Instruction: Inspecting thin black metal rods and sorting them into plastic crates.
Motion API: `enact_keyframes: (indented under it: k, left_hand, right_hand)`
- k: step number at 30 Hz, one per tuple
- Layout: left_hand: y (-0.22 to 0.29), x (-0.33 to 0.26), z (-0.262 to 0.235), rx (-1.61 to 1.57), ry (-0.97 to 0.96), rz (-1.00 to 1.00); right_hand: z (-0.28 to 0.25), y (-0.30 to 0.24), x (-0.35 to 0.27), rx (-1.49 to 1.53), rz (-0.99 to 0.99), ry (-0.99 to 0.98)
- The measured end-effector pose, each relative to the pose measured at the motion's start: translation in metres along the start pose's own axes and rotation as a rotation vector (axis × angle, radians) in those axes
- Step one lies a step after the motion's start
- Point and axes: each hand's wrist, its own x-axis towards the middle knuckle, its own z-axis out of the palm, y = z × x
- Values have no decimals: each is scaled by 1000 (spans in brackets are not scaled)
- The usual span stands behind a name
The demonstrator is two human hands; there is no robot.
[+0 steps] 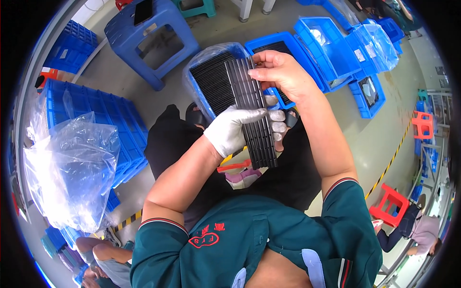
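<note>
My left hand (228, 132), in a pale grey work glove, is wrapped round a stack of long, thin black strips (245, 89) with evenly spaced notches. The stack stands tilted in front of my lap, its lower end between my thighs. At its upper right edge my bare right hand (283, 74) pinches the strips between thumb and fingers. Just beyond lies a blue bin (206, 111) lined with clear plastic, where rows of similar black strips (211, 81) are packed. Part of this bin is hidden behind the stack and my left hand.
A blue stool (158, 26) with a dark flat object on top stands far left. Stacked blue crates (96, 103) and a clear plastic bag (77, 163) are at my left. More blue bins (326, 43) sit far right. Red stools (386, 206) and other people (425, 225) are farther off.
</note>
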Motion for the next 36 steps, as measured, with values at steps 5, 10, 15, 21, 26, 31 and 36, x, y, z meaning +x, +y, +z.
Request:
enact_keyframes:
  k: [5, 10, 15, 21, 26, 31, 36]
  left_hand:
    - [1, -1, 2, 9, 5, -20]
    - [-5, 0, 5, 13, 24, -86]
    - [-6, -2, 13, 43, 20, -117]
    - [-6, -4, 11, 63, 31, -130]
    - [-7, -3, 9, 66, 23, -131]
    - [-7, -3, 8, 36, -3, -137]
    - [-7, -3, 8, 59, -10, -140]
  right_hand:
    - [-3, 0, 6, 82, -50, -10]
    - [0, 0, 15, 31, -57, -118]
    - [5, -1, 15, -90, -82, -173]
    - [4, 0, 17, -37, -82, -185]
    - [4, -4, 14, -54, -71, -189]
    - [2, -6, 13, -146, -103, -174]
    - [1, -6, 12, -128, -103, -186]
